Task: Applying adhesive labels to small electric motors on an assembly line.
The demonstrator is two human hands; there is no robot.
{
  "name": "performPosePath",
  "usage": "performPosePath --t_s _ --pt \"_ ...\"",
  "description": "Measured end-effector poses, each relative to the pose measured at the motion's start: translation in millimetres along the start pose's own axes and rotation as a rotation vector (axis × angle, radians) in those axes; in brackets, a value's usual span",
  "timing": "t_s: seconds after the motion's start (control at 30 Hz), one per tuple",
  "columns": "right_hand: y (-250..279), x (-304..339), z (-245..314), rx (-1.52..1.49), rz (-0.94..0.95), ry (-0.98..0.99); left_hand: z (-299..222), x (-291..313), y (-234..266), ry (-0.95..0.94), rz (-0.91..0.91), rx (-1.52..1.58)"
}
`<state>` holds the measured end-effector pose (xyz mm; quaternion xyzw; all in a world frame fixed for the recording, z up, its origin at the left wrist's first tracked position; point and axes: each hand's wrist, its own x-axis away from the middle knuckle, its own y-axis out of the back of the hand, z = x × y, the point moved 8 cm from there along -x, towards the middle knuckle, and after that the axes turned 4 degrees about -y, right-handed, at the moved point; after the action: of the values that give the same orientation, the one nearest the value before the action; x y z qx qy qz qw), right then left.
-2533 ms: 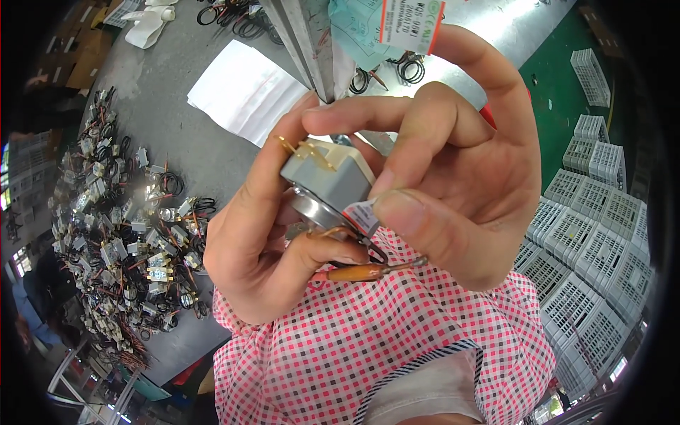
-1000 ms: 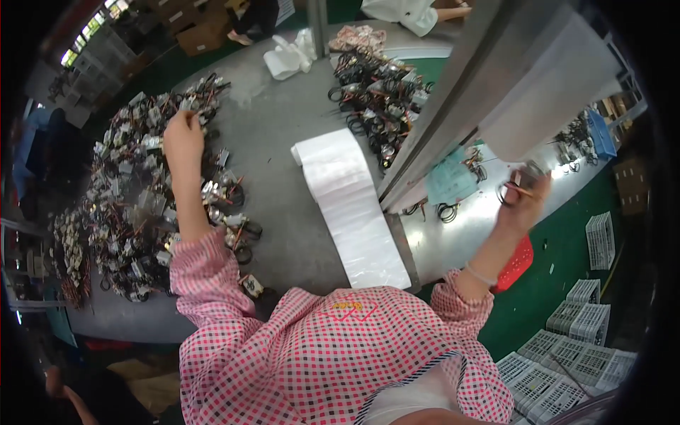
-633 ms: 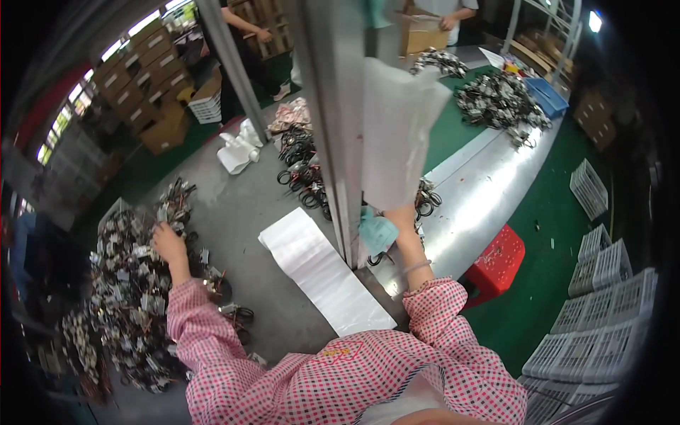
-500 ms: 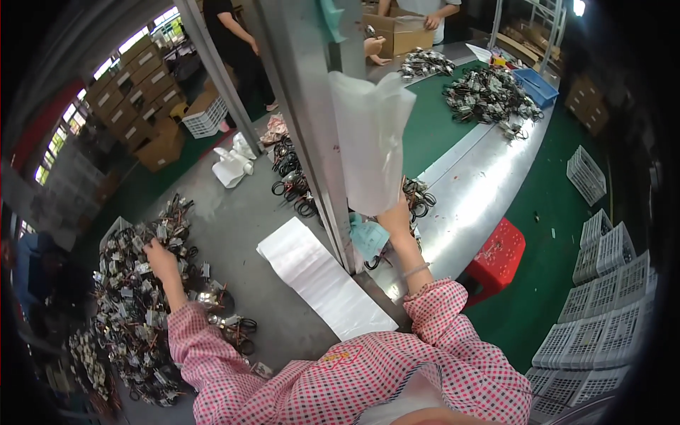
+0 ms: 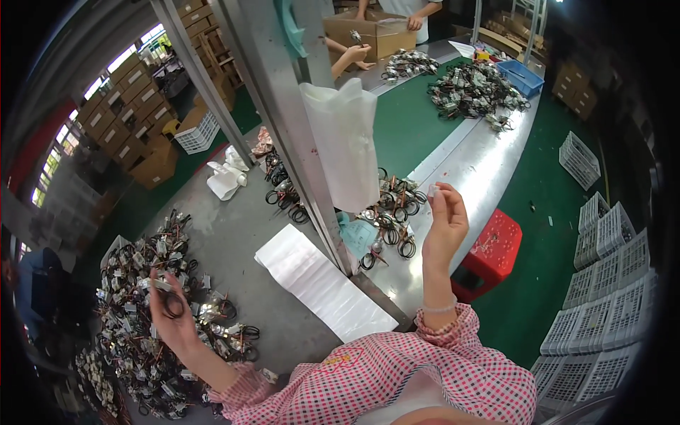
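Left grip: we are clamping one black-cabled component, component pile lying beneath. Right grip: we are pinching one small pale piece.

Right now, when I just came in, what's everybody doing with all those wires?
Someone in a pink checked top has both hands raised. The left hand holds a small part with a looped black cable over a big pile of similar parts. The right hand pinches something pale, too small to make out. A white strip lies between them on the grey table. Farther back, other people's hands are near a cardboard box.
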<state>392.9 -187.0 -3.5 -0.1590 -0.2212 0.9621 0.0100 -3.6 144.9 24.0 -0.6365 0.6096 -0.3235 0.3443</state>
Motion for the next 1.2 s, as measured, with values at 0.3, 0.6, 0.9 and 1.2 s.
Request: performPosePath --t_s 0.3,0.6,0.9,1.2 --pt "-65.7 92.0 104.8 -0.369 0.614 -0.107 84.1 164.2 -108.4 0.127 0.720 -0.361" --pt "-98.7 119.2 101.8 -0.459 0.723 -0.226 95.6 207.5 -133.6 -0.007 0.976 -0.512" --pt "-100.5 122.8 97.0 -0.425 0.718 -0.133 94.5 200.6 -128.6 -0.210 0.942 -0.622" --pt "-104.4 124.2 95.2 -0.346 0.793 -0.074 97.3 197.4 -125.3 -0.112 0.944 -0.619"
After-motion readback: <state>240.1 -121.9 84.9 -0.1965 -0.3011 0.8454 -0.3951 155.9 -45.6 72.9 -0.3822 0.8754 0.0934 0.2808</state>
